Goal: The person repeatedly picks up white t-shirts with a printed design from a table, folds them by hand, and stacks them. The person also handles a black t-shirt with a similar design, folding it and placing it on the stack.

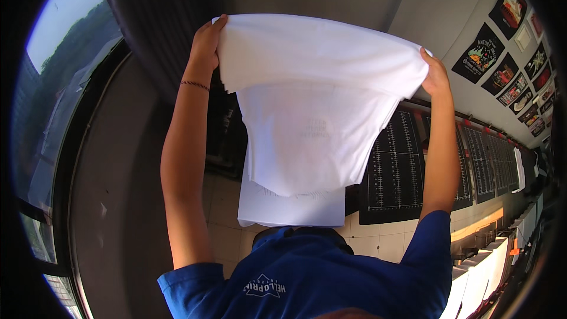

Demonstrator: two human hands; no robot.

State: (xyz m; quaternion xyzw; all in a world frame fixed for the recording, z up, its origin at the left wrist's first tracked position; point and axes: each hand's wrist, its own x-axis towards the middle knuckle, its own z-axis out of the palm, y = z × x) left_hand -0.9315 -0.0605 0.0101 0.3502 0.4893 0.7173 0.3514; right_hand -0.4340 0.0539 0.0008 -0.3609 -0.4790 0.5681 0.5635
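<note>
Out in front of us, at arm's length, we held a white T-shirt (319,112) stretched wide between both hands. Our left hand (207,41) was closed on one top corner of the fabric, the fingers curled over the edge, and our right hand (436,74) pinched the opposite corner the same way. Holding the two corners well apart kept the upper edge taut, so the cloth hung flat and open below it, its folded layers dropping free toward our blue shirt (319,277). Behind the garment, on the right, lay a row of black gridded mats (407,165), partly hidden by the hanging cloth. Dark printed designs (493,53) were pinned to the pale wall (443,6) beyond them. A window (65,53) curved along the left side.
</note>
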